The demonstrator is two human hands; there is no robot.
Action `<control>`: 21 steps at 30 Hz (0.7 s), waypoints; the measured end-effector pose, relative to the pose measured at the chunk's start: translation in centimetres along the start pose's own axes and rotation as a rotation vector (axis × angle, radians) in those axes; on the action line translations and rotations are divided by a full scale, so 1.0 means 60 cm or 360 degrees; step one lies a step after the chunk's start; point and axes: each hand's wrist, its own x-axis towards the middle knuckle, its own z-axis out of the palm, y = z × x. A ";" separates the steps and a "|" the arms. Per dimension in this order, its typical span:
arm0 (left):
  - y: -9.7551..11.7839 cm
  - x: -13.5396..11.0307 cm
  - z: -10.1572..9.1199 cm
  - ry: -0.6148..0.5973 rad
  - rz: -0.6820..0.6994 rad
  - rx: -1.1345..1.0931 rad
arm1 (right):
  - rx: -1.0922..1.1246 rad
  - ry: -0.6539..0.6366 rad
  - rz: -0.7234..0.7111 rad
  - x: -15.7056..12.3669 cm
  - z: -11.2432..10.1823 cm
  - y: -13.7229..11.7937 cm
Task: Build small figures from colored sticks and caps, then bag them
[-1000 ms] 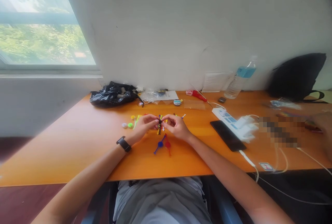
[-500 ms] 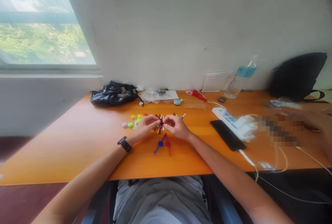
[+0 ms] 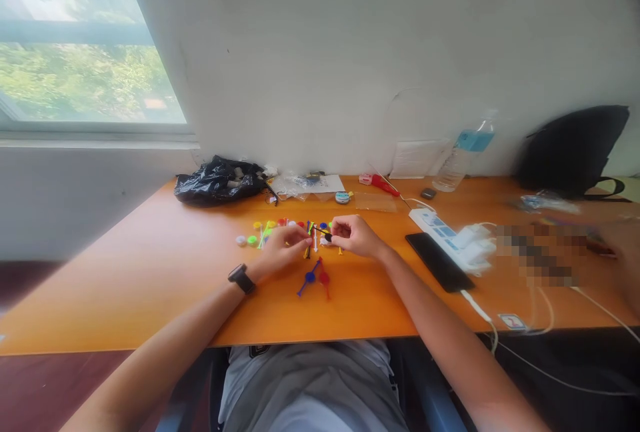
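Note:
My right hand (image 3: 356, 237) pinches a black plastic disc with a thin rod (image 3: 329, 237) just above a loose pile of coloured connector pieces. Left of it, my left hand (image 3: 287, 245) has its thumb and fingers closed at the pile's edge; what they hold, if anything, is too small to make out. Coloured sticks (image 3: 315, 239) lie between the two hands. Nearer to me, a blue disc with rods (image 3: 310, 277) and a red disc with rods (image 3: 324, 278) form a peaked shape on the table. Green and yellow pieces (image 3: 252, 240) lie beyond the left hand.
Along the wall are a black plastic bag (image 3: 215, 182), a red-handled tool (image 3: 384, 184) and a water bottle (image 3: 457, 159). To the right lie a phone (image 3: 439, 262), a white power strip (image 3: 445, 235) and cables. A blurred hand (image 3: 620, 252) shows at the right edge.
My hands have drawn apart: the right moved right with the black piece, while the left stayed nearly in place. More of the coloured pile now shows between them.

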 end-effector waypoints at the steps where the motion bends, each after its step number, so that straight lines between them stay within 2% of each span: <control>1: -0.001 -0.002 0.001 -0.0047 0.0071 0.0126 | -0.0066 -0.0060 0.0016 0.000 -0.007 0.001; 5: 0.003 -0.012 0.005 -0.0331 0.0167 0.0331 | -0.0246 -0.0301 0.0090 -0.001 -0.024 0.004; 10: 0.000 -0.015 0.002 -0.0465 0.0194 0.0425 | -0.0351 -0.0494 0.0165 -0.006 -0.022 0.012; 17: 0.007 -0.014 -0.002 -0.0723 0.0271 0.0410 | -0.0347 -0.0620 0.0143 -0.009 -0.013 0.008; 21: 0.014 -0.013 0.001 -0.0761 0.0310 0.0421 | -0.0371 -0.0672 0.0050 -0.007 -0.008 0.005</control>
